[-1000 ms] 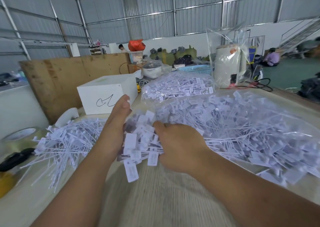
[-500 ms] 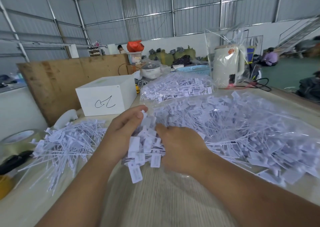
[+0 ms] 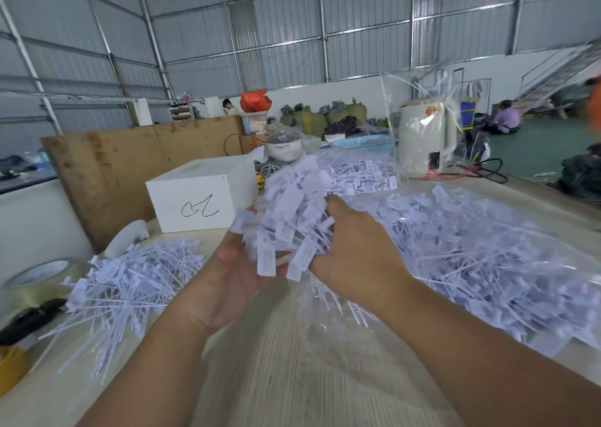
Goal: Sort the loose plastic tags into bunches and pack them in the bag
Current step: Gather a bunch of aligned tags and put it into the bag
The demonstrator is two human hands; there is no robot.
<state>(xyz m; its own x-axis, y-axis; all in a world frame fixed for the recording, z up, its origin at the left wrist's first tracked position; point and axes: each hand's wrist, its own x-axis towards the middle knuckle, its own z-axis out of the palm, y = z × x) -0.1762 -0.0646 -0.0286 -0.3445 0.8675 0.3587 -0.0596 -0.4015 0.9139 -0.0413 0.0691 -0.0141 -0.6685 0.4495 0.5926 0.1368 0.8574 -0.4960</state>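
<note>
bunch of tags held between both hands above the tabotop edge

the left hand (image 3: 227, 283) is palm-up under a bunch of tags (image 3: 292, 218), its fingers curled loosely up around the near side of the bunch. the right hand (image 3: 354, 257) grips the same bunch from the right, back of the hand toward the camera, fingers curled into the tags and mostly hidden by them. the bunch is raised off the tabletop (image 3: 292, 378), tag heads pointing up and toward the camera, a few heads hanging below the hands.

to the left, a loose pile of tags (image 3: 130, 283) lies flat on the tabletop, stems fanned toward the near edge. to the right, a larger heap of tags (image 3: 471, 257) lies under or inside clear plastic film; which of the two cannot be told. at the far left edge are a tape roll (image 3: 35, 277) and a black object (image 3: 29, 321).

behind the hands stands a white box (image 3: 201, 195) with a pen mark on its front face. further back, a clear bag of tags (image 3: 361, 173) lies on the tabletop, just beside a cream kettle (image 3: 422, 137) wrapped in clear plastic. a brown board (image 3: 123, 166) stands behind the box.
</note>
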